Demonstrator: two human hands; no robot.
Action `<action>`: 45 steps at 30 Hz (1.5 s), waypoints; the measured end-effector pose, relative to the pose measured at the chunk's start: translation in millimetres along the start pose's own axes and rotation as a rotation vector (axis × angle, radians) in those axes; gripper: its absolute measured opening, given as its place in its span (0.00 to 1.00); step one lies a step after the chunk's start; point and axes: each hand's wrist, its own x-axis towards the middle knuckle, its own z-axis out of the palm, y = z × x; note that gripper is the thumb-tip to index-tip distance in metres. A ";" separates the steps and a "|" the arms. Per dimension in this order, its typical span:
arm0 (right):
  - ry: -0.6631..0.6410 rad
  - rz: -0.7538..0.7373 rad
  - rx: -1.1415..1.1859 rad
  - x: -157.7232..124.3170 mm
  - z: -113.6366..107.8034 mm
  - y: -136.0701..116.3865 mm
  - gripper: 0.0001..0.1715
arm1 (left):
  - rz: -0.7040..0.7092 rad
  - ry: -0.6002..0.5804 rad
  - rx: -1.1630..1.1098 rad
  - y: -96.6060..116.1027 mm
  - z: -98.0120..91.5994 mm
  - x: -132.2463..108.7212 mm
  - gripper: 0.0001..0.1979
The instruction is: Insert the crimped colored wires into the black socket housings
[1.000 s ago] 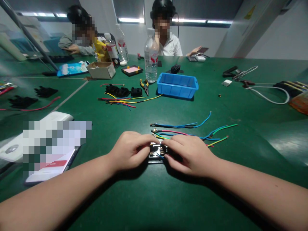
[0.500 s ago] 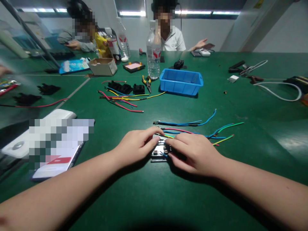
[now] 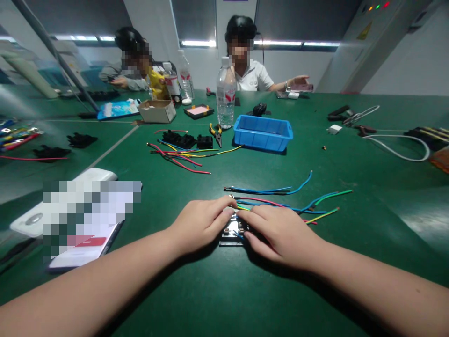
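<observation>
A small black part with metal terminals [image 3: 230, 238] lies on the green table between my hands, a short blue wire across its face. My left hand [image 3: 203, 223] is closed, thumb and forefinger gripping the part's upper left corner. From the other side my right hand [image 3: 277, 230] curls its fingers over the part's right half and hides it. Just beyond my fingertips lie several wires with metal ends: blue wires [image 3: 268, 190], a red wire [image 3: 263, 201] and a yellow-green wire [image 3: 328, 214].
Farther off are a blue bin [image 3: 263, 138], yellow-handled pliers [image 3: 217, 135], black housings [image 3: 178, 139], more loose wires [image 3: 189, 155] and a water bottle [image 3: 225, 100]. A phone [image 3: 80, 248] lies by my left forearm. Two people sit across the table.
The view has tilted up, so the table's things sit lower in the picture. My right fingers have shifted slightly on the black part. Across the table, a person's hand now lies over a phone.
</observation>
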 end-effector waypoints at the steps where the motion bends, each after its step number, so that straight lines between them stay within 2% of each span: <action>1: 0.009 -0.010 -0.007 -0.5 0.7 0.3 0.19 | 0.000 -0.001 0.008 1.0 -0.1 0.0 0.16; 5: 0.073 -0.065 -0.058 -3.2 4.8 2.1 0.21 | -0.009 0.010 0.012 2.9 -0.3 0.2 0.17; 10: 0.233 -0.145 -0.090 -5.3 8.7 3.0 0.17 | -0.063 0.066 0.003 1.5 -1.5 -0.6 0.19; 15: 0.339 -0.181 -0.113 -6.0 9.4 3.2 0.16 | -0.020 0.062 -0.036 -0.6 -3.0 -1.6 0.21; 20: 0.277 -0.166 -0.075 -4.4 6.3 2.6 0.19 | 0.005 0.018 -0.036 -1.2 -2.8 -0.7 0.20; 25: 0.303 -0.150 -0.014 -2.9 5.4 1.9 0.17 | 0.012 0.005 -0.024 -0.3 -4.1 1.0 0.20; 29: 0.245 -0.111 0.020 -3.2 5.2 1.7 0.16 | 0.001 0.003 -0.015 -0.9 -4.2 0.3 0.19; 35: 0.208 -0.075 0.076 -2.6 5.5 1.2 0.17 | -0.021 0.006 -0.023 -2.6 -3.6 -0.1 0.21; 45: 0.066 -0.001 0.104 -4.7 5.2 1.5 0.20 | -0.058 -0.023 -0.011 0.1 -4.5 1.4 0.21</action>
